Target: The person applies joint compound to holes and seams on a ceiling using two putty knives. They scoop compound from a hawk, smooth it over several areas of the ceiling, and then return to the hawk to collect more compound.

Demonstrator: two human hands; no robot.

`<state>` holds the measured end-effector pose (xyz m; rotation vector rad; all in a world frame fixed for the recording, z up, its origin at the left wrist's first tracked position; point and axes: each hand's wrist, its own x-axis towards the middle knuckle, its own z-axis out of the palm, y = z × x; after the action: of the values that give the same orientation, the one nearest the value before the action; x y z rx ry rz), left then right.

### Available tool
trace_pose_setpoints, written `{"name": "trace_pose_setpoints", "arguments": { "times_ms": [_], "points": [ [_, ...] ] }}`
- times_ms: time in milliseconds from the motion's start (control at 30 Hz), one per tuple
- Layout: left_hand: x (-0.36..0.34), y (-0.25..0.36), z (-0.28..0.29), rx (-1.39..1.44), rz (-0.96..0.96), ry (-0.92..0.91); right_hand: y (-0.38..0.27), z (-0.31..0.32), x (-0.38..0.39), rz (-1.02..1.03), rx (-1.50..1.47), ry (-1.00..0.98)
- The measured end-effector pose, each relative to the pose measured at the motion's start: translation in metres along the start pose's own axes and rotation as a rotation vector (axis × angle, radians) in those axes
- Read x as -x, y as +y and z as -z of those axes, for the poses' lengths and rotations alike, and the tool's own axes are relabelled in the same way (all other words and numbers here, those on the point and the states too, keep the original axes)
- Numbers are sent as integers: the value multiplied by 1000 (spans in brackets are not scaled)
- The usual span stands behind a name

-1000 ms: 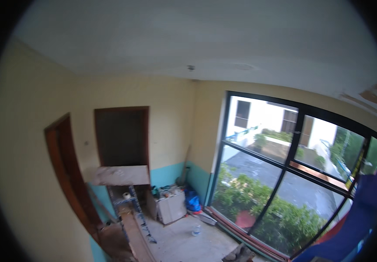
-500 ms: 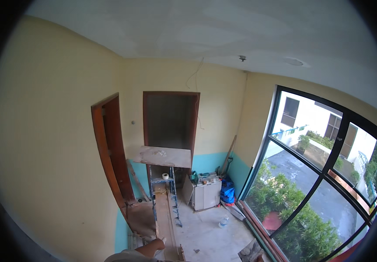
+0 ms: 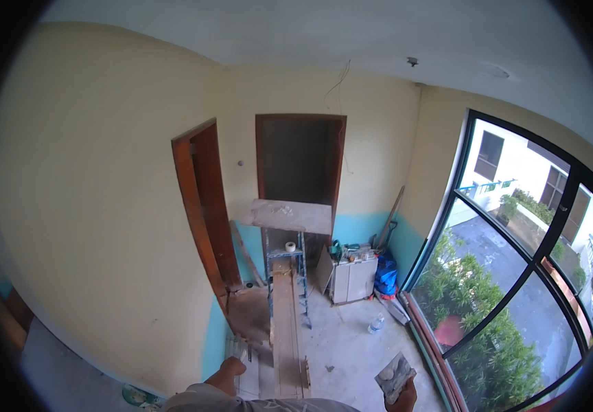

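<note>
Your right hand (image 3: 406, 395) grips a grey-smeared board (image 3: 393, 376) by its near edge, right of the plank (image 3: 285, 336), face up, probably so nothing slides off. Left hand (image 3: 233, 368), left of the plank, looks half-curled; can't tell if it's holding anything.

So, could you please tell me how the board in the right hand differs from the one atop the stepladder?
The hand-held board is small and grey; the stepladder board is larger and paler. The hand-held board is gripped in the right hand; the stepladder board rests atop the blue stepladder. Both are flat.
</note>
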<state>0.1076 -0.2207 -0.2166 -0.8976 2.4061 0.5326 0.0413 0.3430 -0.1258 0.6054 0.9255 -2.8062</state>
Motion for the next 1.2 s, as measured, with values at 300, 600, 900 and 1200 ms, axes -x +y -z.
{"name": "trace_pose_setpoints", "arguments": {
  "times_ms": [300,600,900,1200],
  "points": [
    [-40,-113,99,437,49,572,16,-52,28,70,-27,-8],
    [102,-160,406,470,45,1503,21,-74,-26,148,410,-164],
    [148,-179,482,576,67,1463,37,-175,-83,-138,104,11],
    [134,-165,484,735,158,1435,62,-221,-159,-159,196,-55]
  ]
}}
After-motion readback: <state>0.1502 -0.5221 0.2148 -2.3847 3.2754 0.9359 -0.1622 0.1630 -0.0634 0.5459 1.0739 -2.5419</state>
